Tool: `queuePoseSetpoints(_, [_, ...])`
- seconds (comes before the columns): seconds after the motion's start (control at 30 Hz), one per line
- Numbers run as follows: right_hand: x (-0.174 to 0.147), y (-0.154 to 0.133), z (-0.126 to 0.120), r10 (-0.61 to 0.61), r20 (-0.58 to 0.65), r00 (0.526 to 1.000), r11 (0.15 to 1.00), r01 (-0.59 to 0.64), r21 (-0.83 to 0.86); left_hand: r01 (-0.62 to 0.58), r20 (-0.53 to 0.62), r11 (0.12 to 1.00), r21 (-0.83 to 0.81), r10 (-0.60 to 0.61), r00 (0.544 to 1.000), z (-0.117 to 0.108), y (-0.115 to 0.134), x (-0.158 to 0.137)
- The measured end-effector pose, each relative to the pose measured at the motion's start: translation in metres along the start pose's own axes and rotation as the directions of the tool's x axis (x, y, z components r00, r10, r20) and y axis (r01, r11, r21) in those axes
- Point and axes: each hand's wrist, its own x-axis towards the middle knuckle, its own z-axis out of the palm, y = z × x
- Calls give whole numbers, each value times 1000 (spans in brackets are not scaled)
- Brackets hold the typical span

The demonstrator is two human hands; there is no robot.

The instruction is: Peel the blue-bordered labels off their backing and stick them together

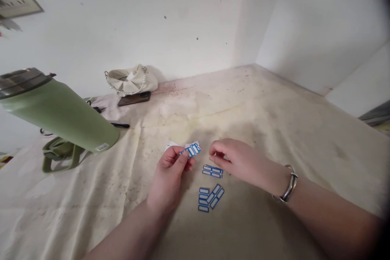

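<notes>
My left hand (172, 168) pinches a small stack of blue-bordered label stickers (193, 150) between thumb and fingers. Pale paper pieces (171, 144) show behind its knuckles. To the right, my right hand (233, 157) hovers with loosely curled fingers and a small gap to the thumb; nothing is visible between them. Just below its thumb lies a group of blue-bordered label stickers (212, 171) on the cloth. Nearer to me are two more label pieces, one upright (203, 200) and one slanted (215, 196), touching or overlapping. A silver bangle circles my right wrist.
A green tumbler (65, 113) with a steel lid stands at left, beside a green strap-like handle piece (61, 154). A black pen (120, 125) lies behind it. Near the wall are a white pouch with beads (131, 80) and a dark phone (134, 98). Wrinkled cream cloth (91, 203) covers the table.
</notes>
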Motion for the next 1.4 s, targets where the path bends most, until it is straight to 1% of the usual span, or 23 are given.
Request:
queuePoseSetpoints(0.07, [-1,3,4,-8,9,1000,998,8,-54,-1,4,1000,-1,1,1000,-1,-1,0])
queuePoseSetpoints(0.17, [-4,5,11,-55,59,997,993,61,-97,-1,5,1000,2,1,1000,-1,-1,0])
queuePoseSetpoints(0.3, [-5,4,15,-88,94,992,993,95,-73,2,5,1000,12,-2,1000,-1,-1,0])
queuePoseSetpoints(0.47, [-4,2,15,-82,84,993,996,84,-18,3,5,1000,8,-3,1000,0,0,0])
queuePoseSetpoints(0.73, [-2,1,9,3,71,997,1000,-3,-11,10,11,1000,3,-10,1000,0,1,0])
queuePoseSetpoints(0.97, [-1,-5,-2,1,13,1000,1000,-1,6,13,-5,1000,23,-13,1000,1,0,0])
queuePoseSetpoints(1.03, [-2,-9,-4,-7,21,1000,998,5,60,4,6,998,55,-5,1000,0,-1,-1])
queuePoseSetpoints(1.17, [-6,-18,-3,-82,13,997,980,78,181,-46,65,980,195,34,997,-1,-4,-1])
queuePoseSetpoints(1.27, [-7,-22,-2,-71,6,997,984,69,162,-79,122,950,301,44,991,-1,-6,-2])
queuePoseSetpoints(1.4, [-5,-22,2,-10,-9,1000,996,11,93,-95,165,925,369,35,986,-1,-6,-3])
